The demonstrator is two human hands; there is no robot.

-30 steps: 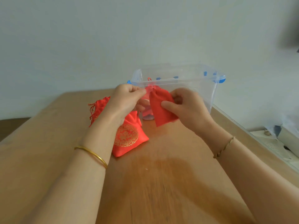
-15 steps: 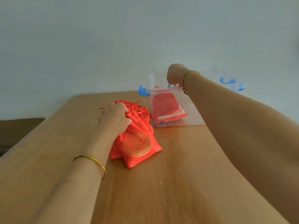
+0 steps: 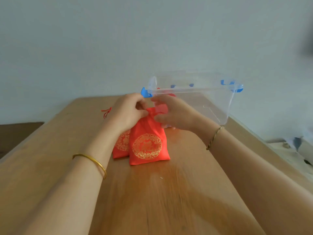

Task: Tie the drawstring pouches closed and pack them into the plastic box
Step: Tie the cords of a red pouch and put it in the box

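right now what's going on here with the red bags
A person seems to be tying a red pouch closed. It rests on the table, and the left hand and right hand both pinch its gathered neck. A second pouch lies just behind it, partly covered. The clear box sits open beyond the hands, with something red at its left end. The pouch in hand is not packed yet.
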